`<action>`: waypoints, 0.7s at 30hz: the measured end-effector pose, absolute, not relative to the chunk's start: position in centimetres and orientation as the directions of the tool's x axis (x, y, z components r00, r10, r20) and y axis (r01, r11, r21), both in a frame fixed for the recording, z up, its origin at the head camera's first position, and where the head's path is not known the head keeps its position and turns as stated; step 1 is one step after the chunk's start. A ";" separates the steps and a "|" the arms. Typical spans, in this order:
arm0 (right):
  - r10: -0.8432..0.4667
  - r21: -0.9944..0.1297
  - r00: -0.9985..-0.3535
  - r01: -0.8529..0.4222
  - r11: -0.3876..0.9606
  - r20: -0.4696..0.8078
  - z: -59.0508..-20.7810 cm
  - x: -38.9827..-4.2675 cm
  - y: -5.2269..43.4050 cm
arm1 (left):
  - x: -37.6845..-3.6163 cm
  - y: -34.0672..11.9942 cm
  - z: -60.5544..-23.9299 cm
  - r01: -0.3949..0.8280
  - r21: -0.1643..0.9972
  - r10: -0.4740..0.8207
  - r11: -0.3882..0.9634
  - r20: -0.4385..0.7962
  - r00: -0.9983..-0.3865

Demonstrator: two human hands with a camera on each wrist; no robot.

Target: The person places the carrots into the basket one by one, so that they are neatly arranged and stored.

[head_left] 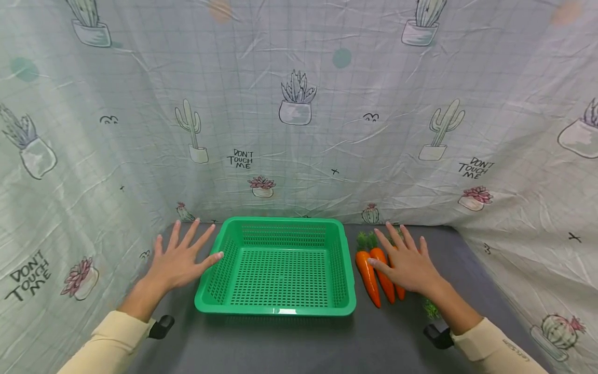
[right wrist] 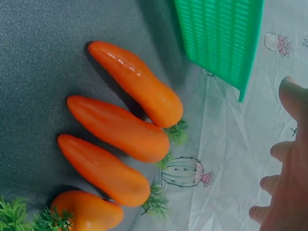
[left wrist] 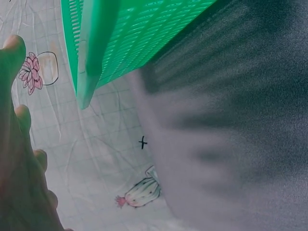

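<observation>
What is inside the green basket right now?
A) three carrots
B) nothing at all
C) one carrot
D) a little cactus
B: the green basket shows only its bare mesh floor, while the carrots lie on the grey table beside it, under the right hand.

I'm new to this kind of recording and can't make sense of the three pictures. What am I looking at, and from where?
No machine here: a person's two bare hands. The wide picture comes from a head camera; the other two from cameras on each wrist. On the dark table stands an empty green basket, with orange toy carrots lying beside it. The left hand hovers spread beside the basket; the right hand hovers open over the carrots. Neither holds anything. A cactus-print cloth hangs behind.
</observation>
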State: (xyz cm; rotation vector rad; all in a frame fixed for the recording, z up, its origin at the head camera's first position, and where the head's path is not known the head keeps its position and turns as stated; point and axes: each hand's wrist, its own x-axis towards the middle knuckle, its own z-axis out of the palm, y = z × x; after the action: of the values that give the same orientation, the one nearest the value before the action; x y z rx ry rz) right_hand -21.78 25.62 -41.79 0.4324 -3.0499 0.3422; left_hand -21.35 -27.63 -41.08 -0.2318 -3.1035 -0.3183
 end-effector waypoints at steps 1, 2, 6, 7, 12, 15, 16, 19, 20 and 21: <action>-0.271 -0.209 -0.960 -0.280 0.937 0.072 -41.9 -21.8 25.5 | -21.4 -27.6 -41.1 0.151 0.203 0.149 0.967 0.025 -0.989; -0.273 -0.210 -0.960 -0.282 0.936 0.070 -42.0 -21.8 25.5 | -21.3 -27.6 -41.2 0.153 0.206 0.152 0.967 0.021 -0.988; -0.280 -0.220 -0.957 -0.289 0.932 0.069 -42.3 -21.7 25.2 | -21.3 -27.5 -41.3 0.159 0.220 0.160 0.962 0.012 -0.987; -0.281 -0.219 -0.957 -0.290 0.932 0.069 -42.4 -21.7 25.2 | -21.3 -27.5 -41.4 0.159 0.220 0.161 0.962 0.012 -0.987; -0.281 -0.210 -0.956 -0.292 0.933 0.077 -42.6 -21.7 25.0 | -21.3 -27.4 -41.9 0.160 0.223 0.160 0.962 0.018 -0.987; -0.282 -0.208 -0.956 -0.292 0.934 0.078 -42.7 -21.6 24.9 | -21.4 -27.3 -42.2 0.158 0.221 0.158 0.962 0.018 -0.987; -0.284 -0.208 -0.956 -0.294 0.933 0.079 -42.7 -21.6 24.8 | -21.4 -27.3 -42.3 0.156 0.222 0.157 0.963 0.014 -0.988; -0.288 -0.211 -0.954 -0.300 0.930 0.086 -43.0 -21.6 24.6 | -21.4 -27.4 -42.6 0.152 0.224 0.154 0.963 0.008 -0.988; -0.289 -0.214 -0.953 -0.302 0.929 0.089 -43.1 -21.6 24.5 | -21.4 -27.4 -42.7 0.150 0.227 0.152 0.962 0.007 -0.988; -0.291 -0.213 -0.952 -0.304 0.929 0.092 -43.2 -21.7 24.5 | -21.4 -27.5 -42.7 0.149 0.228 0.152 0.962 0.005 -0.988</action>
State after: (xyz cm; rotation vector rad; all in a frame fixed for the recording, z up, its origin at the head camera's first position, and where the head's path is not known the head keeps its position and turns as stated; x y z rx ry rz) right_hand -21.68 24.46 -43.17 0.4673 -3.0275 0.3489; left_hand -21.40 -27.47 -42.70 -0.2390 -3.1244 -0.3610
